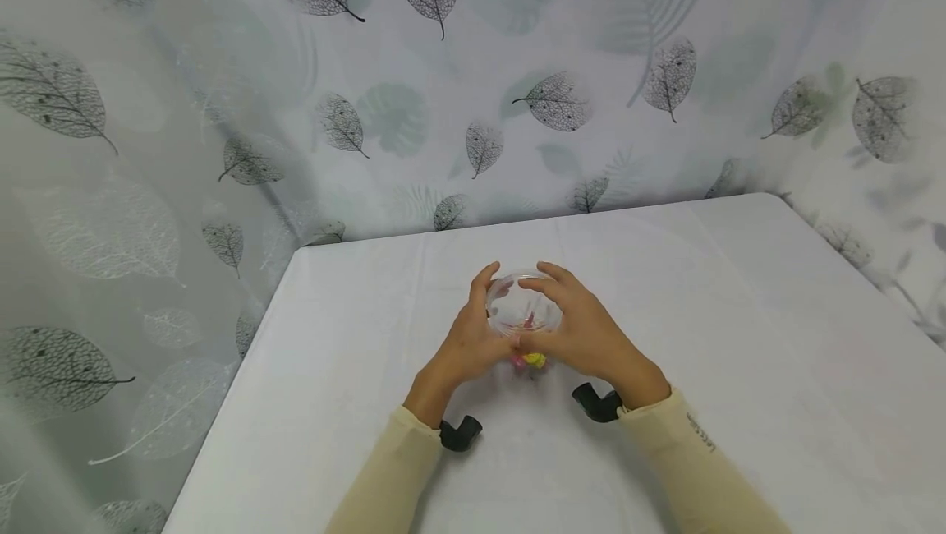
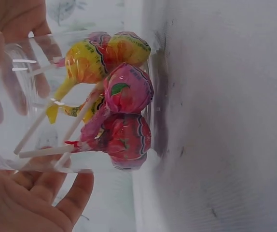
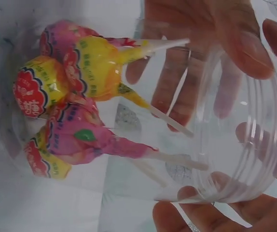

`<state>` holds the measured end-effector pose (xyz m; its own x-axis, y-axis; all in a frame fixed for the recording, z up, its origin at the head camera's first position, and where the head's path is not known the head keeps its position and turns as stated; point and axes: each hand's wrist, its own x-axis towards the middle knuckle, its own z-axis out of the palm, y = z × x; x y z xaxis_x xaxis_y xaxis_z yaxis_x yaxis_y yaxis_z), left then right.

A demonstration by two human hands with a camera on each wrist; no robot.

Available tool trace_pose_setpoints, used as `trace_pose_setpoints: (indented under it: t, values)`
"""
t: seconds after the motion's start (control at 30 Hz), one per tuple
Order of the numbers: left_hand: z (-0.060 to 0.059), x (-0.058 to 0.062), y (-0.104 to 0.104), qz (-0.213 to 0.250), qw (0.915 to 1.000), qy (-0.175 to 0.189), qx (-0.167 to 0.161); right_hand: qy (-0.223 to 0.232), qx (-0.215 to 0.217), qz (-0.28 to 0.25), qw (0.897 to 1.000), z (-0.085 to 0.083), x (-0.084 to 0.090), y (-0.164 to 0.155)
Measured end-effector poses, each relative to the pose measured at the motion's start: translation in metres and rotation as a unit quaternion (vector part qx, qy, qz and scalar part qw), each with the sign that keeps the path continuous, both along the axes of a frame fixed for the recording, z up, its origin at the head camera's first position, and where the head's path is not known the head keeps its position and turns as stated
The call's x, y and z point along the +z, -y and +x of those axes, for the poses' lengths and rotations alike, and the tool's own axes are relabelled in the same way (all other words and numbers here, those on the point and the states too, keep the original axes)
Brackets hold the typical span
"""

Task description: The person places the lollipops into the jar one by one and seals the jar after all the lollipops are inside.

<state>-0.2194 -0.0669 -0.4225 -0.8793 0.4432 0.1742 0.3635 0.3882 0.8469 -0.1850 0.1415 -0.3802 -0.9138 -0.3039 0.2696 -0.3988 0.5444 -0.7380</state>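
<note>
Head view, jar: we see a clear plastic jar (image 1: 523,310) standing at the centre of the frame on the white counter (image 1: 739,337), a little colour showing at its base.
Head view, hands: our left hand (image 1: 467,337) wraps the jar's left side and our right hand (image 1: 584,329) curls over its right side and rim, so the light jar is steadied from both sides.
Head view, surroundings: a leaf-printed curtain (image 1: 414,90) fills the upper frame; black wrist mounts (image 1: 460,434) sit on the cream sleeves (image 1: 695,460) at lower centre.
Left wrist view, contents: wrapped lollipops (image 2: 121,96) lie heaped against the jar's bottom at centre, their white sticks (image 2: 47,152) pointing left toward the mouth.
Left wrist view, hold: our left fingers (image 2: 76,195) press the wall at lower left; the counter fills the right of the frame.
Right wrist view, contents: the lollipop heads bunch at left, yellow and pink wrappers uppermost.
Right wrist view, hold: our right fingers (image 3: 211,220) curl round the ribbed mouth (image 3: 254,130) at right, gripping where the rim is stiffest.
</note>
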Motion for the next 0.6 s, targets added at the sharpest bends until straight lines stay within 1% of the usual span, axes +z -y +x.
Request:
trace_pose_setpoints:
  t: [0.17,0.33,0.43,0.6]
  values:
    - [0.0003,-0.0039,0.0033,0.010,0.9997,0.023,-0.001,-0.037,-0.008,0.005,0.999,-0.0016,-0.0051,0.0049]
    - [-0.0016,-0.0046,0.0061,0.018,0.9992,0.034,-0.009,-0.057,-0.005,-0.014,0.998,-0.0035,-0.0084,0.0043]
    - [-0.0034,-0.0042,0.0069,0.023,0.9989,0.040,-0.013,-0.060,0.000,-0.021,0.998,-0.0054,-0.0094,0.0034]
    - [-0.0052,-0.0038,0.0059,0.032,0.9980,0.051,-0.018,-0.047,-0.006,-0.004,0.999,-0.0066,-0.0083,0.0049]
